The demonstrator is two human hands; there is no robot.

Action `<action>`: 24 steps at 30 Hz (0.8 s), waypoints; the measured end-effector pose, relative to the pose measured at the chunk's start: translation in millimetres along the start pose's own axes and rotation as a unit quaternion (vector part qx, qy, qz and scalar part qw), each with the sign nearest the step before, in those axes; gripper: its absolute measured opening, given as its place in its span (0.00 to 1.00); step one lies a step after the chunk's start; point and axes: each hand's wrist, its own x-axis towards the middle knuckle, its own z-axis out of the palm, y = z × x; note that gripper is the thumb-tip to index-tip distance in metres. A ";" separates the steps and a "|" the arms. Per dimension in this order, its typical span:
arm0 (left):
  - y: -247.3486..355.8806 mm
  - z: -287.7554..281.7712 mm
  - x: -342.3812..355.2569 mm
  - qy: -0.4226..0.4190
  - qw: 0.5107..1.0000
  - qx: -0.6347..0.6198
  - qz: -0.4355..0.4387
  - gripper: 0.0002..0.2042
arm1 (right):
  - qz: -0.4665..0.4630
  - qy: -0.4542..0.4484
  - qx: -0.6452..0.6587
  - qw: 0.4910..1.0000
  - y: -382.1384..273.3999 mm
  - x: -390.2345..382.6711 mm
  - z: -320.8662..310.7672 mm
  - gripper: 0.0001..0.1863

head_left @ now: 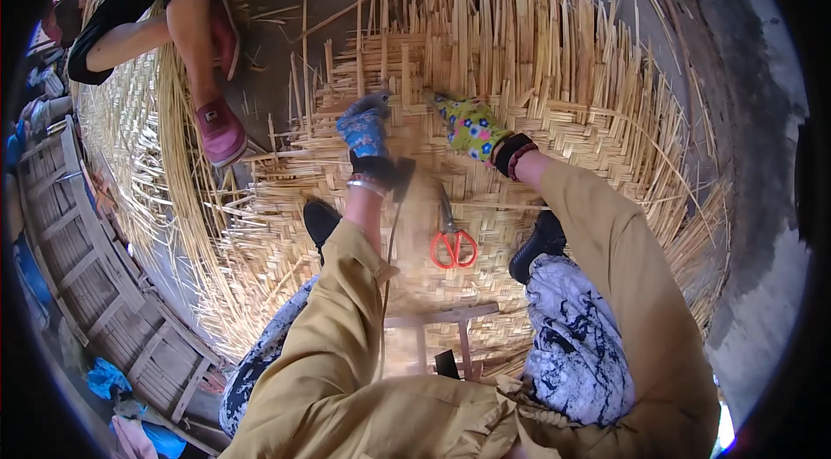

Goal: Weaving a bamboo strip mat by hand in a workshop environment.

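A wide woven mat (502,190) of split straw-coloured strips lies under both my hands. My left hand (363,126), in a blue patterned glove with grey fingertips, is closed low over the strips at the weave's far edge. My right hand (472,127), in a yellow-green flowered glove, reaches in opposite it, its fingers bunched against the weave. What the fingertips pinch is too small to make out. Between my knees, scissors with red handles (454,248) lie on the mat, blades pointing away. A dark cord (387,286) hangs from my left wrist.
Loose unwoven strips (519,35) fan out beyond the weave. At the upper left another person's leg and pink shoe (221,130) rest beside a bundle of long strips (169,138). A low wooden stool frame (441,316) is beneath me. A slatted wooden frame (95,268) stands left.
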 end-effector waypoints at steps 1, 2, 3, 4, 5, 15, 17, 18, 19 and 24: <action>-1.2 -3.0 1.2 -0.019 0.999 0.029 0.030 0.04 | -0.026 -0.004 -0.014 1.000 -1.5 -1.7 -3.7 0.29; -1.3 -4.8 1.7 -0.039 0.996 0.058 0.059 0.04 | -0.051 -0.008 -0.028 0.998 -2.4 -3.6 -8.2 0.30; -0.9 -6.3 1.6 -0.042 0.996 0.057 0.057 0.04 | -0.076 -0.013 -0.043 0.996 -4.2 -5.2 -11.0 0.31; 0.5 -7.1 0.1 -0.031 0.995 0.074 0.061 0.05 | -0.111 0.013 -0.062 0.992 -3.8 -7.5 -13.8 0.32; 1.4 -4.0 -2.0 -0.017 0.993 0.108 0.034 0.05 | -0.099 -0.049 -0.096 0.989 -6.8 -8.3 -13.2 0.37; -9.8 87.8 -83.3 -0.277 0.650 0.587 0.395 0.29 | 0.058 0.139 -0.100 0.983 64.4 -91.0 -18.6 0.23; -15.2 101.8 -84.9 -0.284 0.623 0.639 0.350 0.32 | 0.139 0.214 -0.161 0.953 94.5 -94.0 -34.3 0.20; -16.8 106.9 -84.0 -0.297 0.587 0.692 0.297 0.35 | 0.121 0.251 -0.166 0.946 104.9 -92.0 -41.3 0.20; -17.0 110.0 -82.5 -0.299 0.571 0.708 0.288 0.36 | 0.184 0.105 -0.100 0.972 114.0 -85.8 -48.3 0.18; -13.8 117.6 -78.8 -0.321 0.520 0.749 0.257 0.36 | 0.301 -0.116 0.073 0.944 133.4 -47.0 -58.9 0.15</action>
